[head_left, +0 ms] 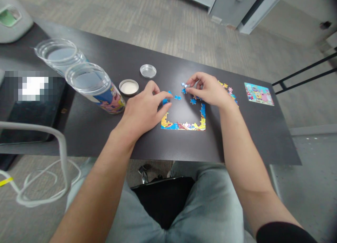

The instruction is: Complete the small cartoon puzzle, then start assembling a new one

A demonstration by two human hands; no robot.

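Note:
A partly joined jigsaw puzzle border [184,126] lies on the dark table, its bottom and side strips linked around bare tabletop. At its upper left corner is my left hand [143,107], thumb and index finger apart over blue puzzle pieces [165,101]. My right hand [206,88] pinches a blue and white puzzle piece [183,87] above the border's top side. A loose blue puzzle piece [177,97] sits between the two hands. Below my right fingers rests another blue piece [193,101]. More colourful pieces [225,85] are spread behind my right hand, partly hidden by it.
A printed picture card [259,93] lies at the table's right. To the left stand two clear-topped cans [105,95], with a round lid [129,87] and a clear lid [147,71] nearby. A black device [34,113] and a white cable [61,144] occupy the far left.

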